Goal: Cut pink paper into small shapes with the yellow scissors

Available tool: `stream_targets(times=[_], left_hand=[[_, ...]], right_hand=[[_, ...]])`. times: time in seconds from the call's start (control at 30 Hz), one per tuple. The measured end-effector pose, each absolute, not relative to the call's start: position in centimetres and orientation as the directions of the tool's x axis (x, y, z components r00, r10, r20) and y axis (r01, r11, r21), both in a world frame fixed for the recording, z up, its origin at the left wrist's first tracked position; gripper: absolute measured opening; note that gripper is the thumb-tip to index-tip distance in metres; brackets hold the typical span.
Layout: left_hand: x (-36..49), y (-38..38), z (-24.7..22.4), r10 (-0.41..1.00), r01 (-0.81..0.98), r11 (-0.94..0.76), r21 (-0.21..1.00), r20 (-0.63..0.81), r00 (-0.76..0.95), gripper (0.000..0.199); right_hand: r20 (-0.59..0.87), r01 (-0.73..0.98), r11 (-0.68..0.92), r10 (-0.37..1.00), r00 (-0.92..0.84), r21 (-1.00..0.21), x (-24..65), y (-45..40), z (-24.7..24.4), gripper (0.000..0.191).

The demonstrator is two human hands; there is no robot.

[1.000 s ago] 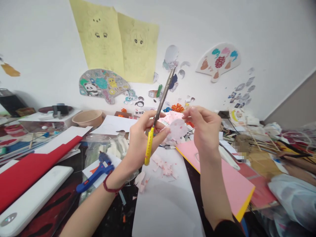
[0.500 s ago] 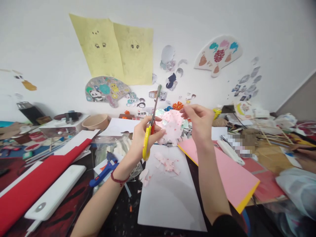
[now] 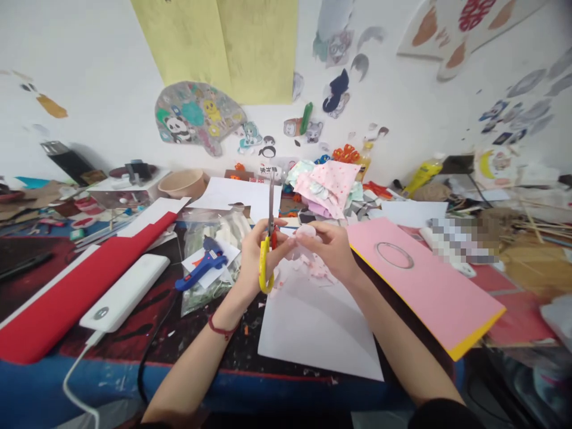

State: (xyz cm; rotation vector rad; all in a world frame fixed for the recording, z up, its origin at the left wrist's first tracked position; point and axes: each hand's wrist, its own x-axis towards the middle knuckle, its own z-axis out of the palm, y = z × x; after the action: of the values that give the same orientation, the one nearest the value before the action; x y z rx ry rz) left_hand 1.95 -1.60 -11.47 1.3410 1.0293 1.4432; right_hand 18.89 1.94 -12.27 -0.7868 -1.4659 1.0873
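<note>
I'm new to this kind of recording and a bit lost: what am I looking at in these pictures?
There is no robot here. Every picture comes from one camera on a person's head, looking forward and down, so the bare hands are the wearer's own. The left hand holds scissors with yellow handles, blades pointing up. The right hand pinches a small pale piece, which the left fingertips also seem to touch.

Below, a white sheet with pinkish scraps lies on a dark table. To the left is a blue glue gun; to the right, a pink sheet bearing a ring.
</note>
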Motion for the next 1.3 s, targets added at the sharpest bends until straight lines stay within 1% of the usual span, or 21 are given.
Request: stream_targets(times=[0.1,0.23,0.33,0.43,0.57,0.63,0.73,0.83,0.9,1.0,1.07,1.2,1.27,1.3], left_hand=[[2.1,-1.8,-11.8,0.965,-0.059,-0.26,0.964,0.258,-0.042,0.037],[2.2,-2.3,-11.5,0.966,0.005,-0.247,0.969,0.247,-0.073,0.034],[2.3,-2.5,-11.3,0.975,0.02,-0.205,0.978,0.206,-0.084,0.034],[2.5,-2.7,-11.4,0.984,-0.029,-0.159,0.987,0.156,-0.088,0.034],[2.5,-2.7,-11.7,0.978,-0.036,-0.168,0.985,0.162,-0.13,0.033],[2.4,-2.6,-11.9,0.974,-0.042,-0.182,0.982,0.174,-0.144,0.034],[2.4,-2.6,-12.0,0.978,-0.052,-0.163,0.985,0.154,-0.144,0.035],[2.4,-2.8,-11.8,0.981,-0.015,-0.145,0.989,0.142,-0.131,0.035],[2.5,-3.0,-11.7,0.975,0.05,-0.178,0.983,0.183,-0.124,0.032],[2.5,-3.3,-11.6,0.943,0.189,-0.282,0.941,0.308,-0.123,0.027],[2.4,-3.4,-11.7,0.914,0.272,-0.339,0.901,0.383,-0.131,0.028],[1.8,-3.6,-12.1,0.86,0.393,-0.43,0.813,0.502,-0.096,0.042],[1.6,-3.6,-12.4,0.816,0.487,-0.486,0.725,0.576,-0.043,0.05],[1.6,-3.6,-12.5,0.787,0.546,-0.516,0.661,0.618,-0.004,0.053]], right_hand=[[0.371,-0.088,0.36,0.913,-0.17,-0.929,18.8,1.9,-13.1,0.024],[0.404,-0.068,0.398,0.905,-0.133,-0.915,19.0,1.3,-13.5,0.018],[0.38,-0.057,0.376,0.915,-0.133,-0.925,19.1,0.8,-13.5,0.02],[0.343,-0.073,0.335,0.925,-0.163,-0.939,19.2,0.6,-13.5,0.019],[0.289,-0.103,0.272,0.929,-0.23,-0.957,19.4,1.0,-13.8,0.02],[0.291,-0.093,0.276,0.928,-0.235,-0.957,19.4,1.1,-14.0,0.022],[0.304,-0.042,0.302,0.93,-0.205,-0.952,19.4,1.1,-14.2,0.026],[0.312,-0.029,0.312,0.935,-0.171,-0.95,19.3,0.9,-14.2,0.024],[0.33,-0.052,0.326,0.93,-0.158,-0.944,19.4,0.7,-14.2,0.02],[0.359,-0.069,0.352,0.919,-0.162,-0.933,19.4,0.5,-14.0,0.012],[0.386,-0.067,0.38,0.909,-0.157,-0.923,19.4,0.4,-13.9,0.008],[0.49,-0.074,0.485,0.869,-0.07,-0.871,19.3,0.3,-13.9,0.005],[0.523,-0.079,0.522,0.852,0.005,-0.849,19.3,0.4,-14.0,0.004],[0.531,-0.078,0.533,0.846,0.042,-0.842,19.4,0.4,-14.1,0.004]])
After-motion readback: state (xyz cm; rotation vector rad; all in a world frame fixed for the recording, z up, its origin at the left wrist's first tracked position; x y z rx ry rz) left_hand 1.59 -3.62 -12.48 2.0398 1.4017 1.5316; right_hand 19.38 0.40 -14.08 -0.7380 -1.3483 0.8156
